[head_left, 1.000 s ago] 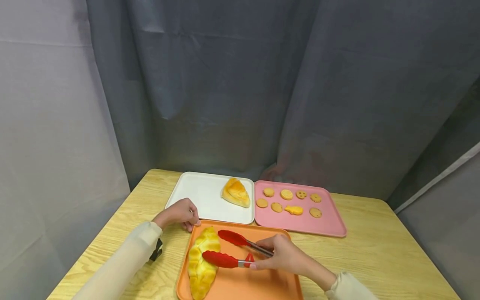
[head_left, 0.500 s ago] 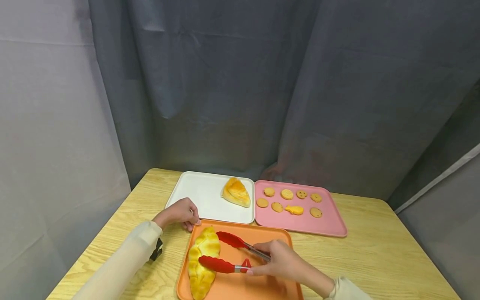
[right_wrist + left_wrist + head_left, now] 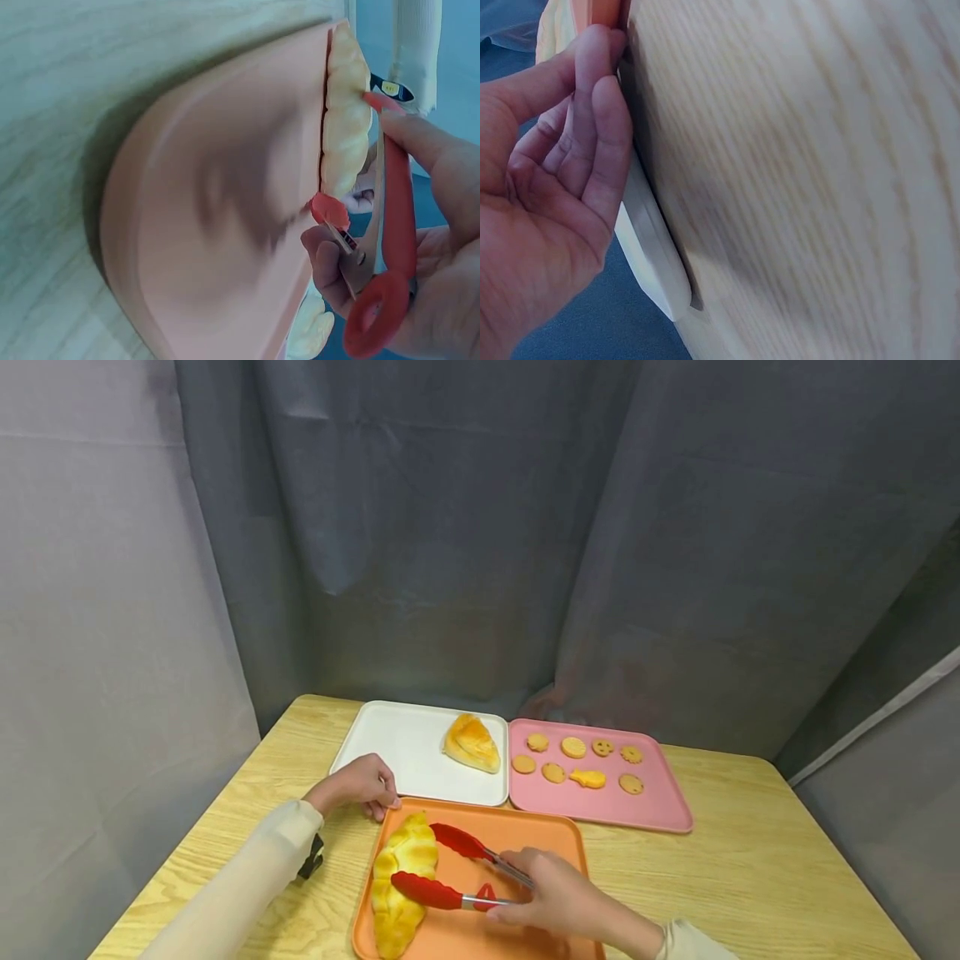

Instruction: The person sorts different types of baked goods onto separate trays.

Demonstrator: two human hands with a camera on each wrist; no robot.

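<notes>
My left hand pinches the far left corner of the orange tray between thumb and finger; the left wrist view shows that grip at the tray's edge. A croissant-shaped bread lies along the tray's left side. My right hand holds red-tipped tongs with their arms spread. One red tip reaches over the bread's middle. The other stands by its far right side. In the right wrist view, the tongs' red ring hangs at the handle end, and the bread is by the tips.
Behind the orange tray stands a white tray with a wedge-shaped pastry. To its right, a pink tray carries several small cookies and a yellow fish-shaped piece. A grey curtain hangs behind the wooden table.
The right hand and tongs have moved slightly left and nearer to me, so the near tip reaches further across the bread. The left hand keeps its place at the tray corner.
</notes>
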